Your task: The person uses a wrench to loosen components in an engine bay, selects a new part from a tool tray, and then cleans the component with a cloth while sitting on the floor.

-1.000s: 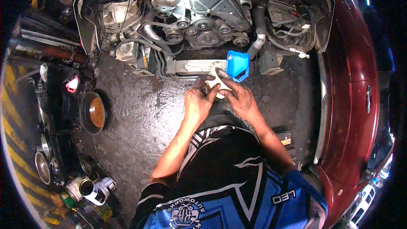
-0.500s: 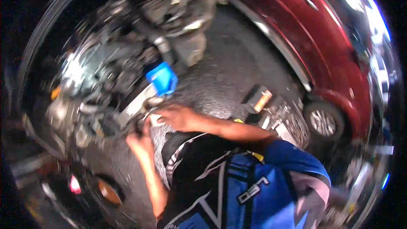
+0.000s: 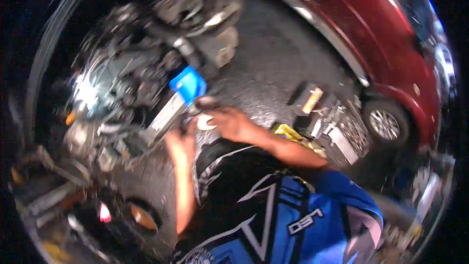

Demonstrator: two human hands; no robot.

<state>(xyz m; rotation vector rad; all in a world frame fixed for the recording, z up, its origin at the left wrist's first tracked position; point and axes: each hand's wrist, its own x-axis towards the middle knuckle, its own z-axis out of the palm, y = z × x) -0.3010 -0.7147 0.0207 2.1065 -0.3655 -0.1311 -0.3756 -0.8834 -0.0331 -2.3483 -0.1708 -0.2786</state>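
Note:
My left hand and my right hand are together in front of me, fingers bent round a small white item that I cannot make out clearly. Motion blur smears both hands and hides some fingertips. Just beyond them sits a blue plastic container, beside a pale metal crossmember at the front of an open engine bay. The engine, with its pulleys and hoses, is blurred and fills the upper left of the view.
A red car with a wheel runs along the right. Scattered metal tools, a black case and yellow items lie on the dark floor near it. A round pan and a pink-and-white container lie at lower left.
My view has swung to the right, bringing the red car's wheel and the tools into sight. The engine bay now sits tilted at upper left. My hands stay together on the white item.

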